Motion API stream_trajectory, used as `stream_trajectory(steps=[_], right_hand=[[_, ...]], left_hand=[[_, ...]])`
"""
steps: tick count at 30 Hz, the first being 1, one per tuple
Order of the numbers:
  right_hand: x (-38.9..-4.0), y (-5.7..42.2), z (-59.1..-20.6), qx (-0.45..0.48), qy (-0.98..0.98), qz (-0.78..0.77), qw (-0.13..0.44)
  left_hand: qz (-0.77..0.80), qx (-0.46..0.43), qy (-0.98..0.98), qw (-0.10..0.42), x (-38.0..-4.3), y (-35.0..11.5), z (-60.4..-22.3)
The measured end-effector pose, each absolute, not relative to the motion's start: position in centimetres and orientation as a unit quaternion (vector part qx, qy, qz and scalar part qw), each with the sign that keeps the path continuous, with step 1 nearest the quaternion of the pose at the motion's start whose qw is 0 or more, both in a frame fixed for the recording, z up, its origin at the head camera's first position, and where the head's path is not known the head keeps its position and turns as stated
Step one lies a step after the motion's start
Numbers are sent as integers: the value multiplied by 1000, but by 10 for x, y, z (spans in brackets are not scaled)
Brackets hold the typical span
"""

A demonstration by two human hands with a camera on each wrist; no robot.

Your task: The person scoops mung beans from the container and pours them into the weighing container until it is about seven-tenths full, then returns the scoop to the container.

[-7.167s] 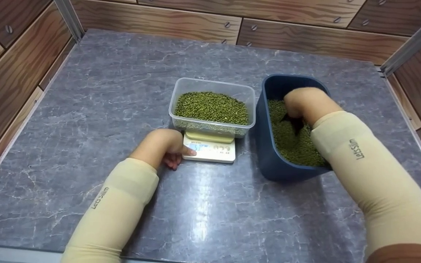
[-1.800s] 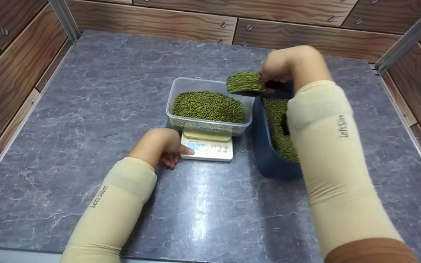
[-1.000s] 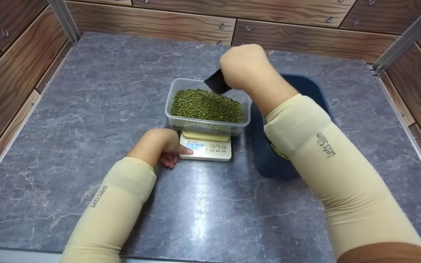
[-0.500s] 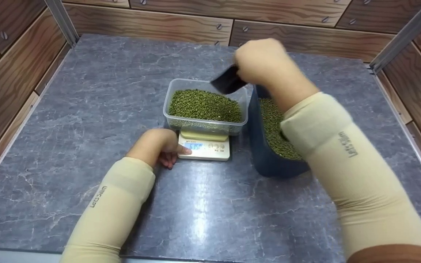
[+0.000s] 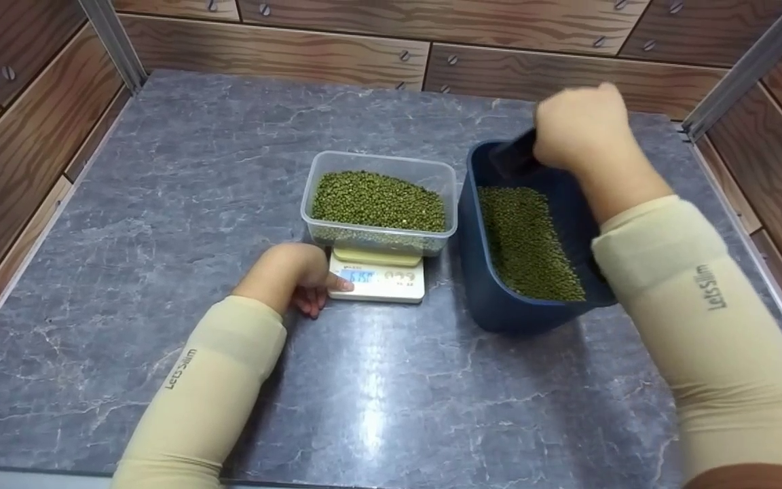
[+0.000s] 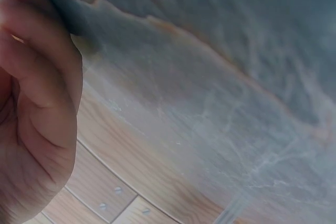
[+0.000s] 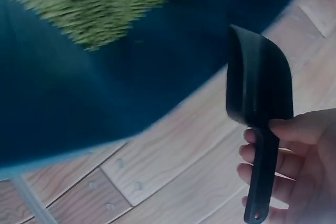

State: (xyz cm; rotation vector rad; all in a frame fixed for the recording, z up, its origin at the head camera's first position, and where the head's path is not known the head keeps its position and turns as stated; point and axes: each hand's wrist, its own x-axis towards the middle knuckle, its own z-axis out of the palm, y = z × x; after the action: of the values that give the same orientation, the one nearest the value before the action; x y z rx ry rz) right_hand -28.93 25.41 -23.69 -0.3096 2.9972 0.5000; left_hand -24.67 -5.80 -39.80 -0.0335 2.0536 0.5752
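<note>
My right hand [image 5: 581, 129] grips the handle of a black scoop [image 7: 261, 77] over the far end of a deep blue bin [image 5: 476, 265]. In the right wrist view the scoop's visible hollow holds no beans, and the fingers wrap its handle. Small green beans, likely mung beans [image 5: 533, 251], lie in the bin, banked toward its left side. More green beans [image 5: 377, 200] fill part of a clear plastic container [image 5: 381, 234] standing on a white kitchen scale [image 5: 391, 288] with a lit display. My left hand [image 5: 296, 268] rests its thumb on the scale's front left corner, the other fingers loosely bent beside it.
The bin stands close to the right of the clear container. Both are on a grey marble-patterned tabletop [image 5: 180, 170], with wood-patterned panels [image 5: 282, 54] behind and at the sides. Metal posts [image 5: 737, 75] rise at the back corners.
The right hand scooped beans from the bin, tipped them into the clear container, then moved back right over the bin. The heap in the container shifted slightly; the left hand stayed at the scale.
</note>
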Motion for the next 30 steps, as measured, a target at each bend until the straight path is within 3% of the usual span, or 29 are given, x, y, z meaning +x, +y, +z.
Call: stream_trajectory(steps=[13,20,24,30], right_hand=[[-302,254,-292,-167,954,243,58],[-304,249,-314,-254,933,246,71],[-301,251,-319,-271,930,217,123],[-297,251,-322,-218,930,160,250]], left_hand=[[235,-11,844,482,-246,-54,-396],[227,3,846,482,-246,-53,-399],[222,14,846,484,-246,-52,-399],[217,13,846,487,-246,-52,-397]])
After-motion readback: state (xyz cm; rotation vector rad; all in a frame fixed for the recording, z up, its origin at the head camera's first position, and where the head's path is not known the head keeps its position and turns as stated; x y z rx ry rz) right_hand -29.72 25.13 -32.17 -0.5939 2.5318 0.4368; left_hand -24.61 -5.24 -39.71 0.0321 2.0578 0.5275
